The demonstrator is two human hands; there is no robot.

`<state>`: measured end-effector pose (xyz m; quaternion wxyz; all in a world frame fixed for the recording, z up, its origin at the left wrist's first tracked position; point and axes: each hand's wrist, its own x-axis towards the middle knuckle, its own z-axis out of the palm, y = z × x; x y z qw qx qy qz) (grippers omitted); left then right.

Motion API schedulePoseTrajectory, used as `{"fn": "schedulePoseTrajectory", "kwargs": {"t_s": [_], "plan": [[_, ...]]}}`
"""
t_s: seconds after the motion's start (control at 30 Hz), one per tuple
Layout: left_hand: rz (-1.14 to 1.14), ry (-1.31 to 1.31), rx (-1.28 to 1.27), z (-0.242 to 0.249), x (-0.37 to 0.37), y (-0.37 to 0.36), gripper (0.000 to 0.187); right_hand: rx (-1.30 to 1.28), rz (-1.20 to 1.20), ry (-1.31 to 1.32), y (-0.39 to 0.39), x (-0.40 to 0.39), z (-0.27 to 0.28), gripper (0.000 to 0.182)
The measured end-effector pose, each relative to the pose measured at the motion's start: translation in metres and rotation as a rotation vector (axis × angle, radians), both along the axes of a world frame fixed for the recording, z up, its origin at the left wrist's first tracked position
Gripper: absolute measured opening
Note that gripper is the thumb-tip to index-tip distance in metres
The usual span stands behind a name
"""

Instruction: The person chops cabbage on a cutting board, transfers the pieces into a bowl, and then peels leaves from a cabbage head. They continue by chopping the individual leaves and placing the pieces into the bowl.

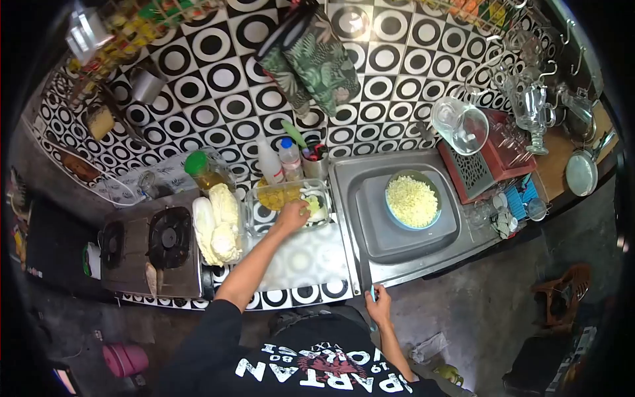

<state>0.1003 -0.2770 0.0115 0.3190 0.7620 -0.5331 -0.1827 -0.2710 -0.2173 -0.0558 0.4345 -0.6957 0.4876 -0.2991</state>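
Observation:
My left hand (292,217) reaches into a rectangular glass container (259,228) on the counter. Its fingers are closed at a pale green vegetable piece (313,205), whose exact kind is too small to tell. Yellowish food (274,196) lies in the container's left part. Down by the sink's front left corner, my right hand (378,306) grips a knife (365,272) by its blue handle, the blade pointing away from me. Left of the container are pale napa cabbages (221,225). A bowl of chopped pale vegetable (413,202) stands over the sink area on a grey upturned basin.
A gas stove (149,264) is at the left. Behind the container stand a white bottle (269,162), a blue-capped bottle (290,155) and a utensil cup (316,165). The metal sink (344,178) is to the right, beside a red dish rack (473,172). A green-lidded jar (206,173) stands behind the cabbages.

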Motion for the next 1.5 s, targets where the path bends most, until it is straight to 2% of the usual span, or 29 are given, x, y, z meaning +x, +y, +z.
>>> {"fn": "schedulePoseTrajectory", "kwargs": {"t_s": [0.13,0.23,0.33,0.4,0.47,0.5,0.53,0.6,0.63,0.67,0.73,0.8,0.9,0.97,1.07,1.13,1.2,1.23,1.3,1.33,1.4,1.5], "plan": [[-0.037,-0.098,0.124,-0.011,0.003,-0.014,0.033,-0.016,-0.031,0.038,-0.016,0.006,0.017,0.014],[-0.029,-0.187,0.309,-0.022,0.003,-0.022,0.048,0.190,0.016,0.015,-0.025,0.008,0.037,0.020],[0.002,-0.196,0.438,-0.018,-0.002,-0.024,0.046,0.105,0.141,0.111,-0.036,0.004,0.054,0.020],[0.021,-0.202,0.358,-0.022,-0.001,-0.023,0.038,0.036,0.167,0.088,-0.043,-0.002,0.052,0.017],[0.141,-0.023,0.293,-0.010,-0.002,-0.025,0.030,0.021,0.202,0.082,-0.053,-0.009,0.048,0.018],[0.160,0.008,0.183,-0.015,0.001,-0.023,0.027,0.011,0.206,0.090,-0.058,-0.013,0.045,0.017],[0.167,0.005,0.193,-0.020,0.007,-0.023,0.027,0.020,0.213,0.086,-0.061,-0.015,0.043,0.017],[0.347,0.687,0.144,-0.017,0.015,-0.024,0.034,0.048,0.178,0.090,-0.068,-0.013,0.043,0.017],[0.412,0.739,0.186,-0.016,0.016,-0.021,0.037,0.044,0.185,0.113,-0.071,-0.011,0.044,0.016],[0.421,0.740,0.189,-0.014,0.015,-0.015,0.037,0.049,0.193,0.114,-0.073,-0.007,0.043,0.016],[0.273,0.412,0.218,-0.010,0.015,-0.001,0.037,0.049,0.225,0.093,-0.075,0.001,0.043,0.016],[0.240,0.362,0.265,-0.002,0.012,0.007,0.038,0.074,0.242,0.073,-0.077,0.012,0.051,0.016],[0.236,0.402,0.217,0.005,0.007,0.009,0.035,0.094,0.265,0.070,-0.083,0.019,0.052,0.015],[0.428,0.894,0.019,0.007,0.008,0.005,0.022,0.091,0.283,0.084,-0.087,0.022,0.051,0.015],[0.388,0.890,-0.015,0.016,0.009,0.002,0.018,0.134,0.276,0.088,-0.095,0.025,0.052,0.016],[0.376,0.855,0.075,0.017,0.011,0.001,0.025,0.105,0.302,0.085,-0.099,0.025,0.052,0.016],[0.312,0.467,0.062,0.013,0.013,0.001,0.027,0.127,0.303,0.086,-0.102,0.026,0.052,0.016],[0.314,0.470,0.066,0.010,0.014,0.001,0.027,0.148,0.298,0.091,-0.103,0.025,0.052,0.016],[0.375,0.794,-0.032,0.019,0.014,-0.001,0.025,0.142,0.294,0.097,-0.102,0.023,0.052,0.015],[0.379,0.796,-0.031,0.023,0.014,-0.003,0.025,0.126,0.291,0.096,-0.103,0.023,0.052,0.015],[0.389,1.026,-0.126,0.033,0.016,-0.005,0.024,0.159,0.299,0.102,-0.103,0.022,0.049,0.015],[0.346,0.979,-0.157,0.027,0.019,-0.004,0.030,0.182,0.314,0.103,-0.103,0.024,0.047,0.015]]}}
